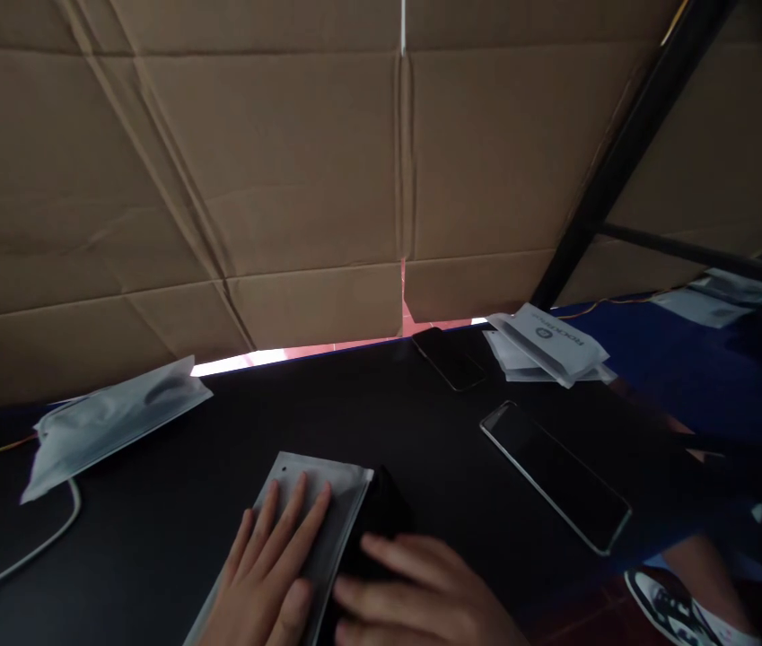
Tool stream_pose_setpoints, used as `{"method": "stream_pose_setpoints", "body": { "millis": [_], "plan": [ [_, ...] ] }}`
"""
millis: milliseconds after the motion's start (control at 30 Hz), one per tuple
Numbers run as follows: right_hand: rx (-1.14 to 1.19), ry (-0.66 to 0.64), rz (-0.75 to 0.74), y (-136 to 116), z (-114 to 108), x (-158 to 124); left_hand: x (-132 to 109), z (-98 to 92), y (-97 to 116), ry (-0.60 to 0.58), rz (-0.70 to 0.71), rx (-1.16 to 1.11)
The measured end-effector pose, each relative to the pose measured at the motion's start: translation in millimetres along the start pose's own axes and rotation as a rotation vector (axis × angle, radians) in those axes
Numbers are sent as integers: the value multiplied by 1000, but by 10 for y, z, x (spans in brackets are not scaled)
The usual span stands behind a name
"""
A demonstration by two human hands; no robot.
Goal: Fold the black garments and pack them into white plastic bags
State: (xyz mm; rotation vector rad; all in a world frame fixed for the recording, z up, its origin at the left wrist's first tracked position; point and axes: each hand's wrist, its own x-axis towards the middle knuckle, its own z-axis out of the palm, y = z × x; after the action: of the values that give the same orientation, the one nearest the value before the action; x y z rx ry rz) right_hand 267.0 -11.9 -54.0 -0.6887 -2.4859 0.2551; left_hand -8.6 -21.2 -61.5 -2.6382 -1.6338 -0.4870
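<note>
A frosted zip bag (pixel 346 484) lies on the black tabletop at the lower middle. My left hand (pixel 266 565) rests flat on it with the fingers stretched out and a little apart. Along the bag's right edge is a soft-looking dark item (pixel 381 511), too dark to name. My right hand (pixel 421 592) is over this dark item, beside the bag, its fingers extended and apart and slightly blurred. I see nothing gripped in either hand. The lower part of both hands and of the bag is cut off by the frame.
A larger phone (pixel 556 475) and a smaller phone (pixel 449 359) lie right of the hands, near stacked white packets (pixel 548 345). Another frosted bag (pixel 118 422) and a white cable (pixel 23 561) are left. Cardboard (pixel 300 161) stands behind; a black bar (pixel 623 152) slants right. A person's shoe (pixel 667 606) shows below.
</note>
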Motion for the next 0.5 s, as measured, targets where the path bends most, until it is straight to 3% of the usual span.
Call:
{"method": "stream_pose_setpoints", "body": {
  "millis": [67,133,333,500],
  "plan": [
    [-199,115,126,45,104,-100,-8,97,-4,42,18,17],
    [-264,191,146,44,280,-106,-22,195,18,101,17,27],
    [3,37,-8,-61,524,161,-2,273,88,96,25,-31],
    [35,128,49,-62,773,291,-43,322,-9,47,91,-62]
  ]
}}
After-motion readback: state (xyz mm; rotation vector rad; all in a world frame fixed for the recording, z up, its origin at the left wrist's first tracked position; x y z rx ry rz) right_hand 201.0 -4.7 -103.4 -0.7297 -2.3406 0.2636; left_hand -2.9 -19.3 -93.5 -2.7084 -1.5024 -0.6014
